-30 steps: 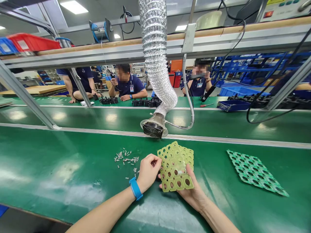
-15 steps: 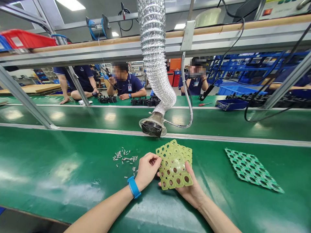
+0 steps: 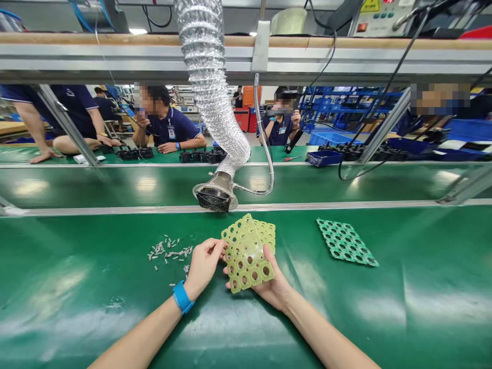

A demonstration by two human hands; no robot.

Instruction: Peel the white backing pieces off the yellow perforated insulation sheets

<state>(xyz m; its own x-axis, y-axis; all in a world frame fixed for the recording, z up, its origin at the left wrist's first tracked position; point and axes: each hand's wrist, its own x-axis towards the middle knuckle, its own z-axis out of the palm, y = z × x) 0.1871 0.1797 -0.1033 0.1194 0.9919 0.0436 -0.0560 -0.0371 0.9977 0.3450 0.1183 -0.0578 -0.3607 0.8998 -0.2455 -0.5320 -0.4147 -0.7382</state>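
A yellow-green perforated board (image 3: 246, 253) with round holes is tilted up above the green bench top (image 3: 77, 287). My right hand (image 3: 274, 289) supports it from beneath, thumb over its right edge. My left hand (image 3: 203, 266), with a blue wristband, is closed in a pinch at the board's left edge; what the fingertips hold is too small to make out. Another yellow-green board (image 3: 268, 231) lies just behind the held one. Several small metal pieces (image 3: 169, 252) are scattered left of my left hand.
A green perforated board (image 3: 346, 242) lies flat to the right. A silver flexible duct with a fan mouth (image 3: 215, 197) hangs just behind the boards. Beyond a conveyor strip (image 3: 115, 184), other people sit at the far bench with black parts and a blue tray (image 3: 323, 157).
The view has swung right and down, so everything sits further left in frame. My hands keep the same hold on the yellow-green board.
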